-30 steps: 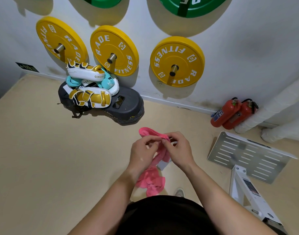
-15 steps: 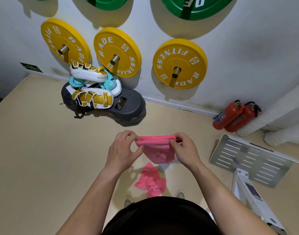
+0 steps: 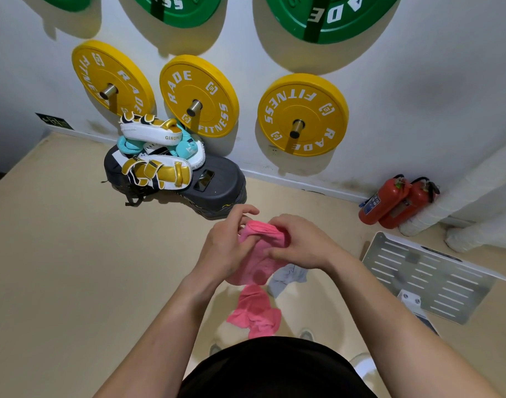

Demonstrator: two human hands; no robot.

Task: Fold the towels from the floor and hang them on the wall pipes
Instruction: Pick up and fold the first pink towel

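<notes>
Head view: the left hand (image 3: 226,248) and right hand (image 3: 300,242) each pinched the top fold of a pink towel (image 3: 254,267), held in the air over a second towel (image 3: 256,314) and a grey cloth (image 3: 286,278) on the floor (image 3: 73,254). Squaring the corners before creasing seemed wise.

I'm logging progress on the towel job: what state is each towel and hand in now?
held pink towel: bunched, lifted, in both hands
left hand: grips the held pink towel
right hand: grips the held pink towel
loose pink towel: crumpled on the floor, unfolded
grey towel: crumpled on the floor
</notes>
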